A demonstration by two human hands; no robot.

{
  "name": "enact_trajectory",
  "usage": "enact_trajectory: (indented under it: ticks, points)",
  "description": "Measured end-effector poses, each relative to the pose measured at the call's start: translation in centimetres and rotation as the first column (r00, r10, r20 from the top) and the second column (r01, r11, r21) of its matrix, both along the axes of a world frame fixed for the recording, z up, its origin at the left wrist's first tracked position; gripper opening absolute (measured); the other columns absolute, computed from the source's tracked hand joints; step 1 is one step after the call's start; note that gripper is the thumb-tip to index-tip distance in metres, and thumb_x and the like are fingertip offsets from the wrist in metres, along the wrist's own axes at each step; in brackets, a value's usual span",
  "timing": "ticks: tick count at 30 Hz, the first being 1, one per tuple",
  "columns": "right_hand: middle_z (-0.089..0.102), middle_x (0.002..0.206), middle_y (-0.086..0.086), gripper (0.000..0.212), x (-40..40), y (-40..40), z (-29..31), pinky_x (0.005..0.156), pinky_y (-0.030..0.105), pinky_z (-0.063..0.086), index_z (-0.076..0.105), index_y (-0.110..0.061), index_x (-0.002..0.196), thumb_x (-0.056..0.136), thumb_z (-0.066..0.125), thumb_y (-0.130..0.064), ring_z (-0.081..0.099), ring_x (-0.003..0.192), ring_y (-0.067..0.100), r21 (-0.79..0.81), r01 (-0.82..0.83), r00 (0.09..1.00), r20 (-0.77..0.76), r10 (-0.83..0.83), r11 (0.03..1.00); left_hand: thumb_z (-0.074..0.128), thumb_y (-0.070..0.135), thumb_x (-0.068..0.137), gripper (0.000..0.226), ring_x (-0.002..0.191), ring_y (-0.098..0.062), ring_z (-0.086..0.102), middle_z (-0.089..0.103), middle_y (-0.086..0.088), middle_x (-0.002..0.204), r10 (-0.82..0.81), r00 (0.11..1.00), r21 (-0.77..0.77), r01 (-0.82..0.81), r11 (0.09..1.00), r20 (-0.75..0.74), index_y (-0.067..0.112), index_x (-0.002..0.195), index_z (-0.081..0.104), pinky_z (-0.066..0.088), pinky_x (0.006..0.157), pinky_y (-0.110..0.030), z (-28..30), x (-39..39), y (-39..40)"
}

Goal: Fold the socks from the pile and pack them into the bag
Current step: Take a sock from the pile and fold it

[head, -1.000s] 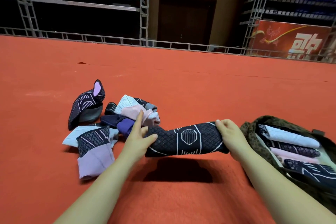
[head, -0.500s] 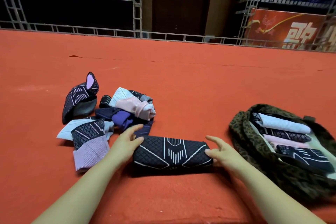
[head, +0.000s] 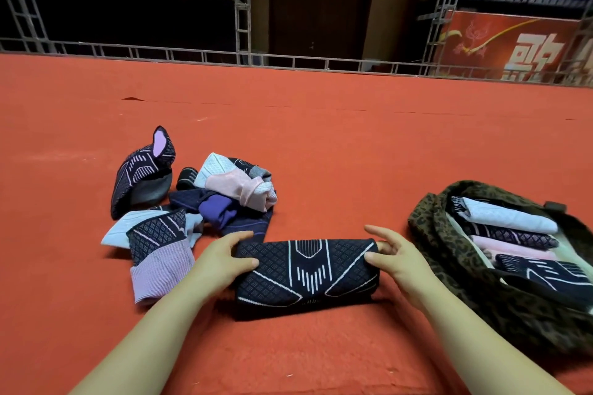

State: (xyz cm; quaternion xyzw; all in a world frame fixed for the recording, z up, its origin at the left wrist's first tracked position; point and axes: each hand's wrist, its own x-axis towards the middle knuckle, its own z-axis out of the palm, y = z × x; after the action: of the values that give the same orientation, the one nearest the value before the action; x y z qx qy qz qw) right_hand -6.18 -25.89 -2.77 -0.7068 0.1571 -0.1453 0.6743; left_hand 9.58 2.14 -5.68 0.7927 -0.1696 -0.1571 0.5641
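Nearest the camera, 2 bare forearms reach forward over the red carpet (head: 321,144) to a folded dark sock (head: 306,274) with white line patterns, which lies flat on the carpet between the hands. The left hand (head: 221,263) holds the sock's left end, thumb on top and fingers curled behind the far edge. The right hand (head: 393,258) pinches the right end between thumb and lower fingers, while its index finger sticks out loosely above. Just right of that hand lies the leopard-print bag (head: 449,253), open at the top, with 4 folded socks (head: 510,236) stacked side by side inside: pale blue, dark patterned, pink, and dark with white lines. Left of and beyond the left hand sits the loose pile of socks (head: 208,199) in purple, pink, pale blue and navy, 1 dark sock standing up at its far left. Beyond the carpet run metal railings (head: 192,53), a dark door (head: 321,13) under a green sign, and a red banner (head: 510,45).
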Motion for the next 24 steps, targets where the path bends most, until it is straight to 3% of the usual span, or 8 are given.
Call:
enact_trajectory:
  ticks: [3,6,11,14,16,19,22,24]
  points:
    - [0.065,0.090,0.013,0.049,0.3,-0.2,0.5,0.077,0.026,0.051,0.058,-0.016,0.121,0.080,0.064,0.010,0.064,0.081,0.017,-0.082,-0.024,0.997,-0.072,0.019,0.996,0.078,0.035,0.050,0.036,0.085,-0.026,0.068,0.070,-0.005,0.091,0.027,0.999,0.115,-0.029,0.993,0.023,0.041,0.084,0.068,0.056,0.078,-0.050,1.1,-0.1,0.1]
    - [0.062,0.084,0.007,0.042,0.7,-0.7,1.1,0.081,0.023,0.049,0.062,-0.015,0.115,0.079,0.069,0.005,0.062,0.079,0.014,-0.213,-0.038,0.991,-0.132,0.010,0.976,0.077,0.020,0.070,0.019,0.077,-0.020,0.064,0.067,-0.001,0.078,0.015,0.965,0.225,-0.076,0.971,0.263,0.033,0.072,0.064,0.049,0.073,-0.034,2.8,-0.4,-0.3]
    - [0.060,0.074,-0.002,0.021,1.1,-1.3,3.1,0.068,0.026,0.039,0.061,-0.017,0.070,0.076,0.073,0.000,0.053,0.068,0.010,-0.398,-0.044,0.997,-0.079,0.013,0.916,0.071,0.025,0.074,0.010,0.076,-0.012,0.055,0.060,0.002,0.082,0.046,0.935,-0.010,-0.046,0.999,0.352,0.029,0.074,0.061,0.042,0.074,-0.027,5.6,-0.6,-0.5]
    - [0.066,0.096,0.001,0.033,0.9,-1.8,4.3,0.073,0.025,0.043,0.048,-0.015,0.071,0.067,0.080,-0.014,0.059,0.084,0.011,-0.137,-0.169,0.984,0.041,0.176,0.976,0.061,0.039,0.075,0.009,0.067,-0.011,0.047,0.053,0.007,0.068,0.086,0.974,-0.170,-0.050,0.984,0.210,0.030,0.075,0.058,0.038,0.068,-0.030,6.3,-0.5,-0.9]
    - [0.060,0.078,0.001,0.039,1.1,-1.9,5.2,0.064,0.025,0.040,0.042,-0.015,0.074,0.067,0.078,-0.025,0.055,0.070,0.011,0.072,-0.286,0.951,0.143,0.274,0.955,0.056,0.047,0.075,0.015,0.068,-0.014,0.043,0.049,0.006,0.068,0.120,0.978,-0.214,-0.082,0.973,0.173,0.031,0.077,0.055,0.037,0.069,-0.035,6.6,-0.4,-1.5]
    - [0.050,0.066,0.001,0.022,1.7,-1.5,6.2,0.051,0.022,0.042,0.039,-0.014,0.077,0.092,0.056,-0.012,0.050,0.053,0.007,0.112,-0.211,0.974,0.112,0.199,0.971,0.050,0.029,0.093,0.010,0.073,-0.013,0.047,0.053,0.002,0.077,0.184,0.962,-0.188,-0.147,0.971,0.200,0.022,0.086,0.053,0.039,0.072,-0.036,6.6,-0.4,-2.6]
    - [0.059,0.078,0.007,0.012,3.0,-2.0,5.7,0.050,0.025,0.048,0.048,-0.014,0.092,0.093,0.054,-0.003,0.058,0.058,0.012,0.135,-0.057,0.998,0.020,0.055,0.989,0.047,0.026,0.094,0.011,0.076,-0.014,0.051,0.058,-0.001,0.083,0.190,0.961,-0.069,-0.180,0.981,0.199,0.018,0.091,0.054,0.040,0.074,-0.034,5.6,-0.1,-3.8]
    - [0.060,0.097,0.010,0.037,3.9,-2.7,4.1,0.055,0.027,0.048,0.047,-0.016,0.117,0.087,0.062,-0.001,0.060,0.070,0.017,0.072,0.049,0.994,-0.098,-0.042,0.996,0.051,0.024,0.092,0.009,0.078,-0.017,0.052,0.059,-0.003,0.086,0.130,0.977,0.097,-0.148,0.984,0.171,0.015,0.093,0.054,0.040,0.073,-0.032,3.7,0.5,-4.2]
